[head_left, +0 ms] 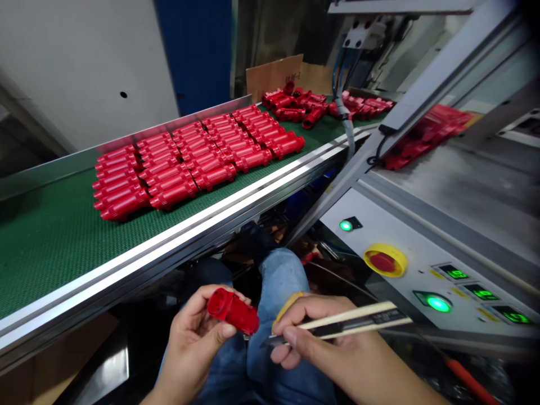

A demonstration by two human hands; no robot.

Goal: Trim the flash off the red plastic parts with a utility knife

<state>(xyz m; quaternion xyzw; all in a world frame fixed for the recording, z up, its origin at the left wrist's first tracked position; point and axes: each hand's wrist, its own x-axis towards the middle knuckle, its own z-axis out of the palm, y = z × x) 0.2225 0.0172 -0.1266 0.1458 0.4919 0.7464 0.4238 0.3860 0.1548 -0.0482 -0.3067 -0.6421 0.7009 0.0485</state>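
Between the thumb and fingers of my left hand (194, 343) is a red plastic tubular housing (236, 311), its open end turned to the upper left. My right hand (320, 337) grips a pale-yellow and black utility knife (354, 322). The knife's blade points left, a short way from the housing's right end and apart from it. Something yellow is wrapped around a finger of the right hand. Both hands are above my lap, over blue jeans.
Rows of similar red housings (181, 163) lie on a green conveyor belt (63, 247), with a loose pile (304, 104) farther back by cardboard (274, 76). At right, a control panel (405, 292) carries a red emergency stop button (382, 261), beneath a metal frame (405, 107).
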